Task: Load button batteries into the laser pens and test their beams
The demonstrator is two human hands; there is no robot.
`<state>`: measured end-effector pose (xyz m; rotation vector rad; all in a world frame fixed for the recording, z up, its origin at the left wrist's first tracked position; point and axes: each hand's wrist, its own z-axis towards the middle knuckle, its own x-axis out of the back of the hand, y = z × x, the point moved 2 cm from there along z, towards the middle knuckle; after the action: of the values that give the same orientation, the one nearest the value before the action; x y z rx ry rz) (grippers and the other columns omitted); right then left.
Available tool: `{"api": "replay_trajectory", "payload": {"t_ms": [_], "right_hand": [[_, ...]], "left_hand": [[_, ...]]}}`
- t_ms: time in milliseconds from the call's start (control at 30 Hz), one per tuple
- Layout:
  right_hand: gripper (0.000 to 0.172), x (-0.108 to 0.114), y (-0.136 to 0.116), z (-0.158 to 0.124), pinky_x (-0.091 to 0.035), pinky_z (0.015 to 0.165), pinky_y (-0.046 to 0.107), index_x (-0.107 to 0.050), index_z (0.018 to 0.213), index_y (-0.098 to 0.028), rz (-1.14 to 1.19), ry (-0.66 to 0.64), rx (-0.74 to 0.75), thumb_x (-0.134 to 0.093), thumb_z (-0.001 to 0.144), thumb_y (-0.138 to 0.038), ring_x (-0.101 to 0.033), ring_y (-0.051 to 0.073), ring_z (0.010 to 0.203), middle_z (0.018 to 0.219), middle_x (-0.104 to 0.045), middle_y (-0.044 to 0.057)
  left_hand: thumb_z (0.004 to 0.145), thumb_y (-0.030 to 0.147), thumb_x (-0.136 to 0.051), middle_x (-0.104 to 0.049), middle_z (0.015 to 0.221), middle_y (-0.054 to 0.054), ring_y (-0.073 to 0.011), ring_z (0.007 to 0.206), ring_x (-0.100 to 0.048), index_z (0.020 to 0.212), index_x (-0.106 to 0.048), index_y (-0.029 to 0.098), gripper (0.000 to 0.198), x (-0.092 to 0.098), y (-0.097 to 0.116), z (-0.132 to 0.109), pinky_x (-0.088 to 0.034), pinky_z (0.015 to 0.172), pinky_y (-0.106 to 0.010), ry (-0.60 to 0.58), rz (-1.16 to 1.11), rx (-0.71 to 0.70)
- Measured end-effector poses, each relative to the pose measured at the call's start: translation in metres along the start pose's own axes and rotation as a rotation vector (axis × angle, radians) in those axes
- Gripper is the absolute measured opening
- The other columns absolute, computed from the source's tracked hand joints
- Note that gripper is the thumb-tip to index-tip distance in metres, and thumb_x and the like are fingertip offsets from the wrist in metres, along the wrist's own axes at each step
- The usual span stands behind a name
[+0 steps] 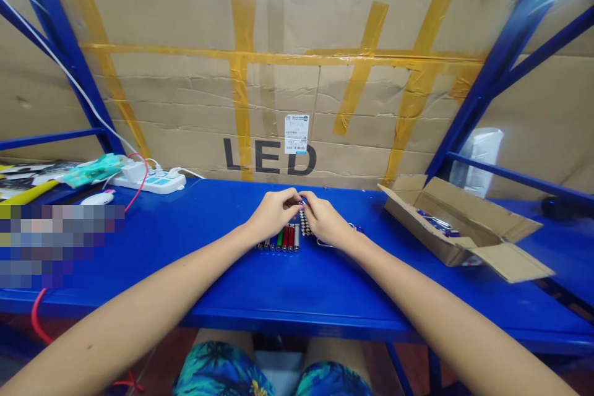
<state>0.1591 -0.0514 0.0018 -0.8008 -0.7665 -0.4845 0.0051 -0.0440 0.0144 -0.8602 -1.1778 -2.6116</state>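
Both hands meet over the middle of the blue table, fingertips together. My left hand (277,211) is closed in a pinch, and what lies between its fingers is too small to make out. Opposite it, my right hand (323,216) pinches at the same spot, its fingertips partly hiding a tiny shiny piece. Just below my left hand lies a row of slim coloured metal tubes (285,239), among them red, green and silver ones. Small round silver pieces (306,227), like button cells, stand in rows beside them. A looped white metal wire or cord (323,243) shows partly under my right hand.
An open cardboard box (445,250) with shiny metal-and-blue items stands at the right. On the left are a white power strip (160,181), a red cable (139,189) and green plastic packaging (95,170). A large taped cardboard panel (195,93) closes the back between blue posts.
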Motion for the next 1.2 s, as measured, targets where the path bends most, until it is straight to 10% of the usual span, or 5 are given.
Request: {"api": "replay_trajectory", "payload": {"t_ms": [300,633,1200], "right_hand": [[0.035,0.017,0.008,0.003,-0.043,0.093,0.040,-0.046,0.130,-0.018,0.001,0.054,-0.073,-0.036,0.097,-0.027,-0.057,0.028,0.115,0.126,-0.061,0.017],[0.030,0.055,0.045,0.002,-0.044,0.081,0.035,-0.056,0.117,-0.017,-0.086,0.143,-0.234,-0.042,0.092,-0.026,-0.062,0.024,0.091,0.098,-0.068,0.011],[0.025,0.070,0.072,-0.012,-0.046,0.063,0.029,-0.067,0.100,-0.014,-0.174,0.083,-0.434,-0.051,0.082,-0.021,-0.061,0.018,0.060,0.072,-0.069,0.008]], "left_hand": [[0.079,0.023,-0.056,-0.069,0.078,-0.003,-0.0164,0.074,-0.065,0.084,-0.058,0.018,0.007,0.012,-0.001,0.006,-0.052,0.070,-0.029,0.081,0.022,0.071],[0.070,0.023,-0.054,-0.061,0.069,0.000,-0.0148,0.066,-0.055,0.073,-0.060,0.019,0.008,0.064,-0.052,0.001,-0.043,0.064,-0.027,-0.011,0.348,0.310],[0.066,0.019,-0.061,-0.063,0.069,-0.002,-0.0164,0.066,-0.056,0.064,-0.057,0.019,0.005,0.060,-0.056,-0.009,-0.039,0.059,-0.025,-0.080,0.494,0.435]]}}
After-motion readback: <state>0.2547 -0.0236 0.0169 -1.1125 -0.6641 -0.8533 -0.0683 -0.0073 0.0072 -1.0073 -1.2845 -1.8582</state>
